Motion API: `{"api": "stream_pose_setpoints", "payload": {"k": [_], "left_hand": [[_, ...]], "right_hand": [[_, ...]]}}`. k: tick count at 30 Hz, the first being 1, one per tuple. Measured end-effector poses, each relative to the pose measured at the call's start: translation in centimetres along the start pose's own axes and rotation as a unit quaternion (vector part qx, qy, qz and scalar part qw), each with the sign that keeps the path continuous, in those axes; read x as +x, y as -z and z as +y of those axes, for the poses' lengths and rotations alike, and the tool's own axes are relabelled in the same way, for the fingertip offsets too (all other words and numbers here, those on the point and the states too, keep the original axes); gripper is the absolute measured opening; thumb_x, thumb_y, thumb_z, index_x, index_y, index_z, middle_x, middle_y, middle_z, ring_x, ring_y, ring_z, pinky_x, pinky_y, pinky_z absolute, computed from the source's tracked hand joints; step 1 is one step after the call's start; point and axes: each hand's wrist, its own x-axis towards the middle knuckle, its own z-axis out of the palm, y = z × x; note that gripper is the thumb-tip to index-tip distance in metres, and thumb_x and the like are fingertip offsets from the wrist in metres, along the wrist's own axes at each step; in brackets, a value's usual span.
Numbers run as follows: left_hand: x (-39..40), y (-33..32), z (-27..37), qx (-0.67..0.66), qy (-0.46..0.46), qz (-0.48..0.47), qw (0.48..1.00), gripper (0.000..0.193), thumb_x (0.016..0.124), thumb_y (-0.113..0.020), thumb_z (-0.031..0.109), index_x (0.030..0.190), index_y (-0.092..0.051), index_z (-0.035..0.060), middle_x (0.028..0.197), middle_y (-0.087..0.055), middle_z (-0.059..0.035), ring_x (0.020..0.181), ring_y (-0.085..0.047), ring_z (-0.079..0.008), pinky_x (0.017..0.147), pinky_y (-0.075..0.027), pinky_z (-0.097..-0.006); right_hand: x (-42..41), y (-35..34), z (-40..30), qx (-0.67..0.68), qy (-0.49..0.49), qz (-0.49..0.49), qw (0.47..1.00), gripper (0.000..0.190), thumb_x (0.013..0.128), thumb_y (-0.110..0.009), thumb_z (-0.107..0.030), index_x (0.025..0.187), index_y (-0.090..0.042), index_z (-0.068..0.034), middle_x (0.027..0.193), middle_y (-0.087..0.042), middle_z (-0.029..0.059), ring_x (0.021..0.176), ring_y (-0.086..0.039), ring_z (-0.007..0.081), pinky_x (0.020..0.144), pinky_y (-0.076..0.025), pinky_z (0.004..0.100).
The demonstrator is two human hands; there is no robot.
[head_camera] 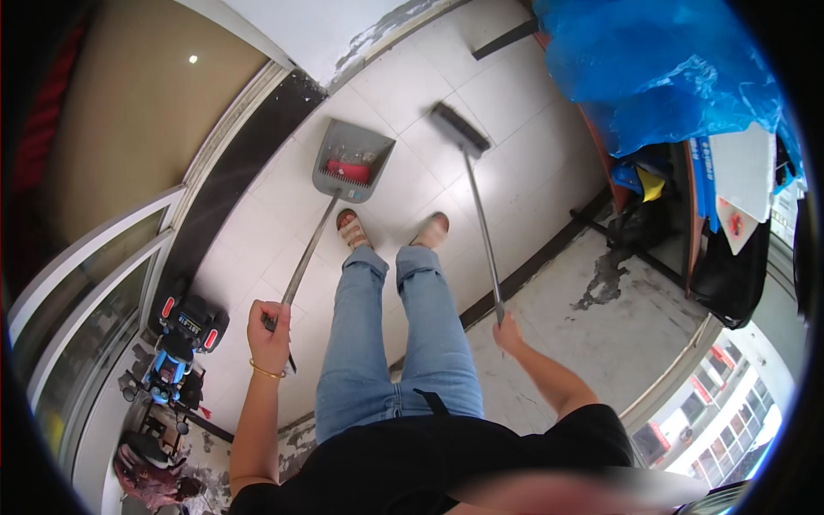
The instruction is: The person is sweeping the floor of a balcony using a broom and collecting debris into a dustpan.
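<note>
My left hand point(269, 335) is closed around the upper part of a long metal handle that leads down to a grey dustpan point(324, 154). The pan lies on the tiled floor in front of my feet, with a red object point(349, 171) and some grey debris inside, beside its toothed edge. In my right hand point(508, 335) is the handle of a broom point(479, 212). Its dark bristled head point(459, 129) is at the floor, right of the dustpan and apart from it, slightly blurred.
A blue plastic sheet point(656, 71) covers a desk at the right, with blue folders point(703, 180) and a black bag point(727, 277) below. A blue-and-black toy vehicle point(172, 360) stands at the left by a sliding door point(96, 315). A dark door sill point(257, 154) borders the white tiles point(418, 161).
</note>
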Motion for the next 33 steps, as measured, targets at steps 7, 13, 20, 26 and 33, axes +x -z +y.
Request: {"api": "stream_pose_setpoints", "payload": {"k": [7,13,20,26,33], "left_hand": [[1.0,4.0,-1.3,0.077,-0.028,-0.01,0.997,0.022,0.075,-0.056,0.011,0.067,-0.036,0.0047,0.058,-0.042,0.0002,0.049,-0.035,-0.005,0.045,-0.031,-0.018],[2.2,5.1,-1.6,0.081,-0.021,-0.006,0.996,0.022,0.074,-0.056,0.01,0.067,-0.037,0.0042,0.058,-0.042,-0.0005,0.051,-0.035,-0.006,0.048,-0.033,-0.0188],[2.6,6.5,-1.3,0.078,0.014,0.029,0.996,0.021,0.074,-0.056,0.008,0.066,-0.037,0.0043,0.058,-0.041,-0.0003,0.051,-0.033,-0.0065,0.047,-0.031,-0.0196],[3.1,6.8,-2.6,0.105,-0.035,0.049,0.993,0.018,0.077,-0.051,0.007,0.07,-0.035,0.0066,0.061,-0.043,-0.0003,0.04,-0.034,-0.0031,0.035,-0.029,-0.016],[3.0,6.0,-3.1,0.004,0.016,0.086,0.996,0.017,0.077,-0.049,0.004,0.072,-0.033,0.0071,0.066,-0.043,-0.0021,0.042,-0.034,-0.0025,0.034,-0.029,-0.0152]], "right_hand": [[-8.7,6.0,-4.5,0.205,0.012,0.038,0.978,0.022,0.076,-0.048,-0.024,0.074,-0.04,-0.004,0.052,-0.045,0.0067,0.036,-0.044,0.0159,0.034,-0.037,0.0282],[-3.6,16.8,-19.0,0.662,-0.013,-0.173,0.729,0.021,0.082,-0.042,-0.027,0.071,-0.039,-0.009,0.048,-0.034,-0.0027,0.034,-0.03,0.0058,0.031,-0.028,0.0199],[6.3,26.2,-33.8,0.74,0.059,-0.109,0.662,0.015,0.079,-0.043,-0.017,0.072,-0.039,-0.004,0.049,-0.035,-0.0002,0.036,-0.032,0.0085,0.035,-0.03,0.0229],[18.6,32.2,-41.1,0.608,0.086,0.1,0.783,0.01,0.076,-0.037,-0.008,0.068,-0.037,-0.003,0.05,-0.04,0.0063,0.038,-0.039,0.0154,0.035,-0.035,0.026],[33.5,34.7,-45.6,0.42,0.02,0.101,0.902,0.008,0.066,-0.045,-0.003,0.059,-0.045,-0.003,0.053,-0.047,0.0119,0.042,-0.047,0.0211,0.038,-0.039,0.0327]]}}
